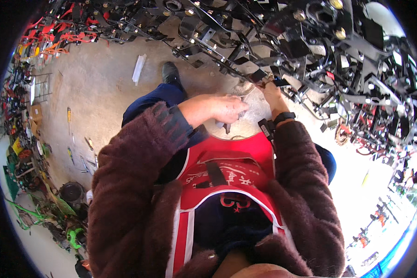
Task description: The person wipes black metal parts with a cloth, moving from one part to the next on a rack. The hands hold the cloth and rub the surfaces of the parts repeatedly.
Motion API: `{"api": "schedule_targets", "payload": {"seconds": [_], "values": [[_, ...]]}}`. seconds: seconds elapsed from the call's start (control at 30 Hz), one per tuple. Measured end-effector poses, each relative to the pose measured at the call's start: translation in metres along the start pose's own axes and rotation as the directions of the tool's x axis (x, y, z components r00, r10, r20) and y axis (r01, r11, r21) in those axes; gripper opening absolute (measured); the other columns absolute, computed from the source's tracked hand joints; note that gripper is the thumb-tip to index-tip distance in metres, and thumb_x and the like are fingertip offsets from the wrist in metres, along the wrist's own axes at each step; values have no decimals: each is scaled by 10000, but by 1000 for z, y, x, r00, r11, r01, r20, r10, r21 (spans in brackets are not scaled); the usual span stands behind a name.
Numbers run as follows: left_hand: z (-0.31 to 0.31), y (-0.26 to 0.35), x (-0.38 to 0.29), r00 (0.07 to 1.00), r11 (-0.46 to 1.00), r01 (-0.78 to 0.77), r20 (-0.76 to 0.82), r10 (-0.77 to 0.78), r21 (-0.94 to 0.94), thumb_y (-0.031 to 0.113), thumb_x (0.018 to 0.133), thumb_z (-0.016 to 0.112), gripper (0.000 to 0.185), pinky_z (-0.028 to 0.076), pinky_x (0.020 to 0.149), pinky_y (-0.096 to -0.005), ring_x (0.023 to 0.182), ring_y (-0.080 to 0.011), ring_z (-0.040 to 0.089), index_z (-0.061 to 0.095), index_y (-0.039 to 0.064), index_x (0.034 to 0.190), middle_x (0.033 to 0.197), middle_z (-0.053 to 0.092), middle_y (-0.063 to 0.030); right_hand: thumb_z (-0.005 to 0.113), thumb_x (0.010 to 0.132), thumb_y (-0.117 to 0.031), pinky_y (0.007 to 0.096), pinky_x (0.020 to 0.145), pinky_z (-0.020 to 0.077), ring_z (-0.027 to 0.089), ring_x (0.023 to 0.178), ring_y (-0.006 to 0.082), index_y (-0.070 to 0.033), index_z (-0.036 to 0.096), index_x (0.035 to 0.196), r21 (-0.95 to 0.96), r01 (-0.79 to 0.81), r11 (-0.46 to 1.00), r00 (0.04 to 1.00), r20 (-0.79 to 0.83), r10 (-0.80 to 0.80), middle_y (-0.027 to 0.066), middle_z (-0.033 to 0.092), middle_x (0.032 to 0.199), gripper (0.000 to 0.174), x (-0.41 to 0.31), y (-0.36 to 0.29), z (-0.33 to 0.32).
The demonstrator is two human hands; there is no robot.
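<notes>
My left hand (229,109) is curled in front of my red apron (229,149), its fingers closed around something mostly hidden. A dark metal piece (225,127) sticks out below the palm. Farther right and forward, my right hand (269,91) reaches to the near edge of a large pile of black metal blade assemblies (229,59). Its fingers grip a dark flat part (259,75) at that edge, and the fingertips are partly hidden. Many bright bolt heads dot the black assemblies.
Yellow-handled screwdrivers (69,114) and other small tools (84,164) lie on the concrete floor at left. A white strip (138,68) lies near my left shoe (170,72). Red metal parts (64,33) stand upper left, a black round container (72,193) lower left.
</notes>
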State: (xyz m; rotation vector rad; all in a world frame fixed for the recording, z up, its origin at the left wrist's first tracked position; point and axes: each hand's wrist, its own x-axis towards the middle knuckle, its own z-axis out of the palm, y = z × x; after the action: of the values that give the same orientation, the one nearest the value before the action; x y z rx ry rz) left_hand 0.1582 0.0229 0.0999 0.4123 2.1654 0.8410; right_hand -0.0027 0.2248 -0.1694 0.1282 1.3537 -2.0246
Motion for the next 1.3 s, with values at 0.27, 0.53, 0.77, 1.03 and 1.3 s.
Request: {"api": "schedule_targets", "payload": {"seconds": [0.27, 0.53, 0.77, 1.03, 1.3], "values": [[4, -4, -1, 982, 996, -95, -165, 93, -1, 92, 791, 569, 367, 466, 841, -499, 1015, -409, 580, 516, 50, 1152, 1055, 553, -205, 491, 955, -251, 463, 909, 506, 602, 1060, 329, -53, 534, 1226, 395, -310, 865, 946, 220, 239, 139, 586, 1218, 338, 94, 27, 2], [4, -2, -15, 952, 989, -143, -268, 150, 47, 83, 776, 597, 325, 502, 776, -487, 933, -400, 615, 512, 50, 1087, 1030, 548, -196, 366, 982, -448, 584, 1035, 372, 495, 1195, 442, -171, 393, 1397, 218, -461, 860, 830, 448, 332, 220, 448, 1377, 500, 75, -2, 49], [-3, 2, -21, 945, 991, -131, -296, 137, 40, 68, 792, 576, 274, 507, 767, -476, 919, -393, 620, 505, 27, 1053, 1024, 527, -196, 489, 945, -444, 560, 1029, 353, 533, 1097, 381, -153, 551, 1226, 356, -630, 690, 686, 672, 280, 91, 607, 1113, 410, 88, 8, 36], [-1, 1, -15, 954, 993, -107, -276, 118, 55, 34, 785, 553, 246, 520, 711, -475, 845, -396, 630, 503, 16, 1026, 1019, 514, -204, 522, 950, -376, 504, 1006, 431, 567, 1099, 352, -112, 519, 1286, 279, -549, 788, 773, 528, 352, 115, 585, 1231, 427, 87, 3, 37], [4, -4, -10, 942, 989, -134, -302, 144, 55, 37, 785, 558, 246, 522, 685, -479, 814, -397, 629, 503, 16, 1024, 1010, 513, -207, 539, 949, -369, 487, 990, 459, 577, 1082, 351, -90, 517, 1283, 233, -509, 829, 798, 488, 353, 116, 594, 1208, 436, 93, 5, 34]]}}
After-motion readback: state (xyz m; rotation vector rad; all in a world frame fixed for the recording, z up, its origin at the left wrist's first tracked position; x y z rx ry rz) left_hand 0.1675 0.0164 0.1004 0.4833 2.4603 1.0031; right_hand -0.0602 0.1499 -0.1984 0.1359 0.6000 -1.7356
